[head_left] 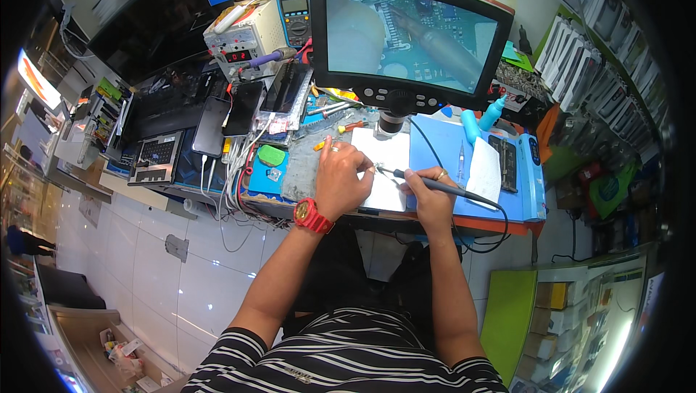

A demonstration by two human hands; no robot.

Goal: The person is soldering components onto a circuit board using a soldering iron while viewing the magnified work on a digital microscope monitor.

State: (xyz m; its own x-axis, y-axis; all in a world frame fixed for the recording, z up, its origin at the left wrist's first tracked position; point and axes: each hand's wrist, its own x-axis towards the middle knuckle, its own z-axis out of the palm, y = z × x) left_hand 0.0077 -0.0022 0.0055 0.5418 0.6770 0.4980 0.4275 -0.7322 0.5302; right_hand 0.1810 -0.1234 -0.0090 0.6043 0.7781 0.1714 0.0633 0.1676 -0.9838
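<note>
My right hand (431,201) grips a soldering iron (435,184) like a pen, its tip pointing left under the microscope (391,123). Opposite it, my left hand (344,178) wears a red watch; its thumb and forefinger pinch at a very small circuit board (378,167) on a white sheet (384,193). My own fingers partly cover the board. On the microscope's screen (413,38) the board shows enlarged and green, with a fingertip at its left and the dark iron tip beside a row of connector pins.
A blue mat (433,146) on the right bears tweezers (461,161), a white cloth (484,173) and aqua bottles (492,113). To the left lie phones (210,125), cables and a green sponge (271,156). Behind stand a power supply (243,34) and a multimeter (296,19). The iron's cord (500,230) loops past the bench's front edge.
</note>
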